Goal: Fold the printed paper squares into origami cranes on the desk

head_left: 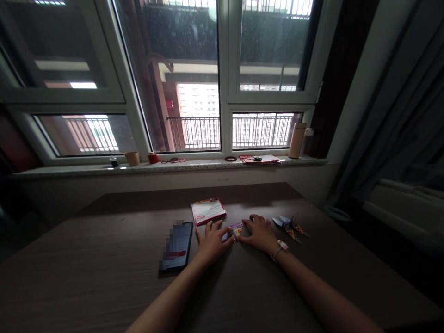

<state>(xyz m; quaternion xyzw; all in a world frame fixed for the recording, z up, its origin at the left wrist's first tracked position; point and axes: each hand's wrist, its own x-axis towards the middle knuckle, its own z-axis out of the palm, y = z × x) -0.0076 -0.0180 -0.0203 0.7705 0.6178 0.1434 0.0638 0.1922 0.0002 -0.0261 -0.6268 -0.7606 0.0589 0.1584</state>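
Note:
My left hand (211,239) and my right hand (258,233) rest on a dark wooden table (104,268), both pressing on a small piece of coloured paper (236,230) that lies between them. The fingers of both hands lie flat on the paper's edges. A bracelet circles my right wrist. To the right of my right hand lie folded paper figures (290,227) in several colours. A phone (176,246) with a lit screen sits flat just left of my left hand. A pack of paper (208,211) with a red border rests beyond my hands.
A stone window sill (69,169) runs behind the table and holds a paper cup (132,158), a red cup (153,157), papers (259,159) and a tall tan bottle (297,140). Dark curtains (398,106) hang at the right.

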